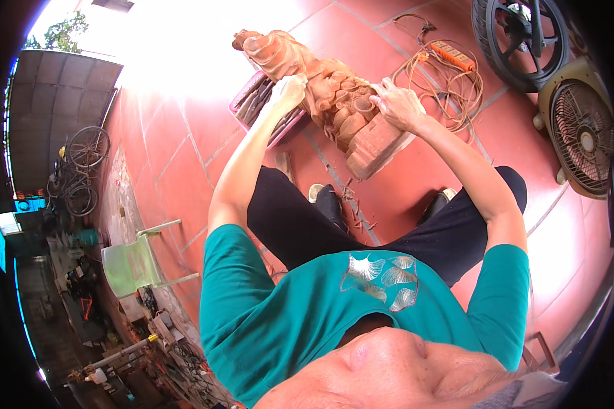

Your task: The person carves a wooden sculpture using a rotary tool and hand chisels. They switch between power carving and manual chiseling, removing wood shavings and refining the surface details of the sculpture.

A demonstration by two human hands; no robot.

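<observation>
A reddish-brown wood carving [334,88] lies slantwise in front of me, its plain block base [375,146] toward my knees and its narrower carved end pointing away. My left hand [290,92] is closed against its left side, fingers curled at the edge. On the other side, my right hand [397,105] grips the carving near the base with bent fingers. Some fingertips are hidden or washed out by glare. Partly under the carving, beside my left hand, is a pink basket [295,129] holding several dark, long tools [256,99].
Wood shavings [351,198] litter the red tiled floor [177,129] between my feet. On the right are a tangled cord with an orange power strip [452,56], a wheel [522,41] and a fan [583,133]. A green chair [133,266] and bicycles [82,167] stand left.
</observation>
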